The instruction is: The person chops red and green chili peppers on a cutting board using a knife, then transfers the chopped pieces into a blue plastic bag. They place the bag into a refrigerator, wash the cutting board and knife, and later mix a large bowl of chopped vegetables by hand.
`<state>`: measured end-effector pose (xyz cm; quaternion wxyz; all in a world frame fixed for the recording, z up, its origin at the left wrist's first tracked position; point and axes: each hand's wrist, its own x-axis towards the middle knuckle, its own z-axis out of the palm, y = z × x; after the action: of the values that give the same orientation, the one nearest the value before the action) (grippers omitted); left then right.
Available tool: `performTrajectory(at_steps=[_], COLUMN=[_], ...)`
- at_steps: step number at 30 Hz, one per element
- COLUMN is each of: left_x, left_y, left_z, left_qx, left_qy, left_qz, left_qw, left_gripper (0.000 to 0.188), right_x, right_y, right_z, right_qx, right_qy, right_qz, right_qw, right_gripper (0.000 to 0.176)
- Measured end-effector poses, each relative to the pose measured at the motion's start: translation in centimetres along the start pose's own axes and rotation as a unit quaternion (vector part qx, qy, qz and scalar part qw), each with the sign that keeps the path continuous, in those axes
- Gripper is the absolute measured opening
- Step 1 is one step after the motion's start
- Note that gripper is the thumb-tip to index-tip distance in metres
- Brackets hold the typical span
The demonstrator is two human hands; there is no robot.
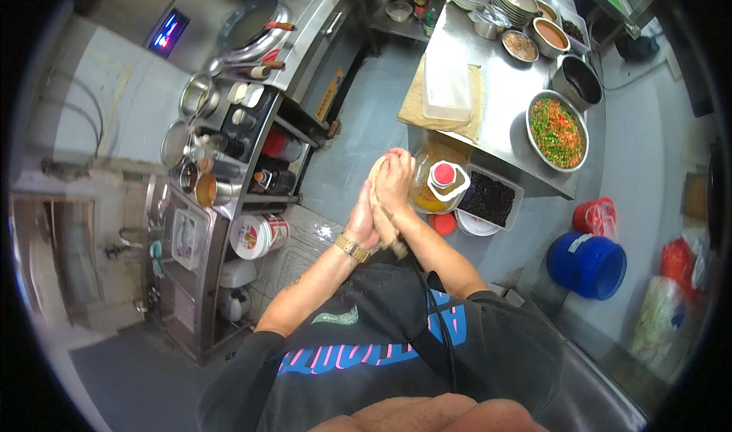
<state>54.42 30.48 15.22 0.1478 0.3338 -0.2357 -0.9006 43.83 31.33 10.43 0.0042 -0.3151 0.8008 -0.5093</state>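
Observation:
A beige cloth (384, 226) is pressed between my two palms in front of my chest. My left hand (361, 217) lies along its left side, with a gold-coloured watch (353, 247) on the wrist. From the right, my right hand (394, 177) covers the cloth, fingers bent over its upper end. The lower end of the cloth hangs down towards my dark shirt (372, 317). Just right of my right hand stands a large clear jug (426, 194) with a red cap (444, 173) and a white handle, holding some yellowish liquid.
A steel table (497, 112) bears a white plastic container (446, 86) on a tan cloth (412, 103), and a bowl of chopped red and green vegetables (556, 130). Beneath are a tub of dark food (487, 198) and a blue barrel (586, 265). Left stand a wok (249, 23) and shelving (260, 197).

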Motion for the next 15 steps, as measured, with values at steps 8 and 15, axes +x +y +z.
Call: performTrajectory(at_steps=[8,15], left_x=[16.3,27.6], left_y=[8.2,14.5], left_z=[-6.2,-2.1], left_qx=[-0.056,-0.008], left_qy=[0.013,0.052], left_qz=[-0.079,-0.188], left_qw=[0.995,0.981], left_gripper=[0.035,0.028], right_x=[4.2,17.5], right_y=[-2.5,18.7], right_z=[0.2,-2.8], right_qx=[0.048,-0.161], right_qy=[-0.096,0.142], right_qz=[-0.127,0.238], right_qw=[0.986,0.947], right_gripper=[0.041,0.065])
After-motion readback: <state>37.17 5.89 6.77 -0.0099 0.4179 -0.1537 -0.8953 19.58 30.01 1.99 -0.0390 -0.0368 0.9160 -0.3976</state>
